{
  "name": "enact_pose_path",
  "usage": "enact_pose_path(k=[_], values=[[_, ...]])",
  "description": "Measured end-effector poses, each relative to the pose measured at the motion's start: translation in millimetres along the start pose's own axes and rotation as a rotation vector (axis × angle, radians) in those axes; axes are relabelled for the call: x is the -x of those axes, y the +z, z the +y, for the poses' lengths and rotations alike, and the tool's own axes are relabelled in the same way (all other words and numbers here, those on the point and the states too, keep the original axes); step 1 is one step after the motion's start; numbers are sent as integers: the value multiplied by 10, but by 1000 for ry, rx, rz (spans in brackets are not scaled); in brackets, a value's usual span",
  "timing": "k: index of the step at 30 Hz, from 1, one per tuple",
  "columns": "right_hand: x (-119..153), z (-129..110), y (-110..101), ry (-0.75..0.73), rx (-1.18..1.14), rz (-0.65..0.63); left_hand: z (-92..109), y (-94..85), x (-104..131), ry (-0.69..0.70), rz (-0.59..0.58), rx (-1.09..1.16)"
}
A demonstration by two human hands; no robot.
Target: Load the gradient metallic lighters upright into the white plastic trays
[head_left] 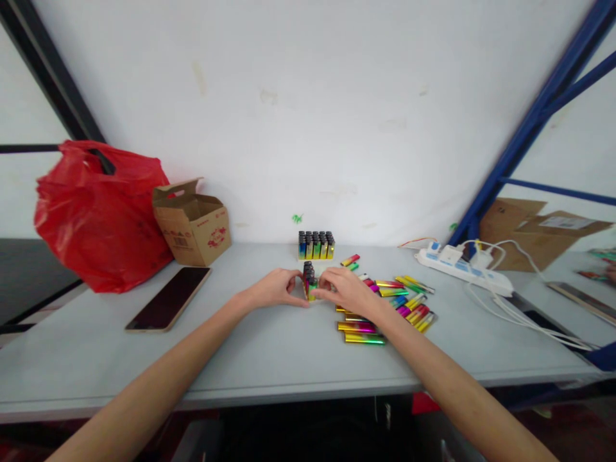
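Observation:
Several upright lighters (308,276) with black tops stand in a small group at the middle of the table. My left hand (279,288) curves around their left side, thumb and fingers apart. On their right, my right hand (339,289) has its fingers closed on a green and yellow lighter (312,290) at the group's near right corner. Behind both hands, a block of upright lighters (316,246) stands in rows near the wall. Loose shiny lighters (363,337) lie in a spread pile to the right, partly hidden under my right hand and forearm.
A black phone (169,299) lies at the left, before an open cardboard box (193,224) and a red plastic bag (103,215). At the right are a white power strip (464,271) with cables and a blue metal frame (522,135). The grey table's (269,378) front edge runs below my forearms.

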State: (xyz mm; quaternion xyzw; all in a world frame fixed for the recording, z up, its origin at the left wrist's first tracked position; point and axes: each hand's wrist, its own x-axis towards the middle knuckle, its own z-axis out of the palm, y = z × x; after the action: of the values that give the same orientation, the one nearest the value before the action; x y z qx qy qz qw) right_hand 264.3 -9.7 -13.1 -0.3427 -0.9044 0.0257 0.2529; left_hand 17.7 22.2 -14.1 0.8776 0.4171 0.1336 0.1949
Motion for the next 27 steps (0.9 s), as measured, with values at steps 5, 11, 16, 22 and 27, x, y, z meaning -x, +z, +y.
enact_pose_path(k=[5, 11, 16, 22, 27], values=[[140, 383, -303, 188, 32, 135, 96, 12, 10, -21, 21, -78], [369, 941, -565, 373, 173, 247, 169, 45, 14, -54, 72, -128], [419, 1025, -717, 393, 190, 373, 140, 11, 27, -41, 59, -72], [449, 1006, -728, 356, 41, 190, 114, -89, 41, 0, -30, 12], [513, 990, -714, 350, -141, -47, 117, -67, 39, -3, -7, 27]])
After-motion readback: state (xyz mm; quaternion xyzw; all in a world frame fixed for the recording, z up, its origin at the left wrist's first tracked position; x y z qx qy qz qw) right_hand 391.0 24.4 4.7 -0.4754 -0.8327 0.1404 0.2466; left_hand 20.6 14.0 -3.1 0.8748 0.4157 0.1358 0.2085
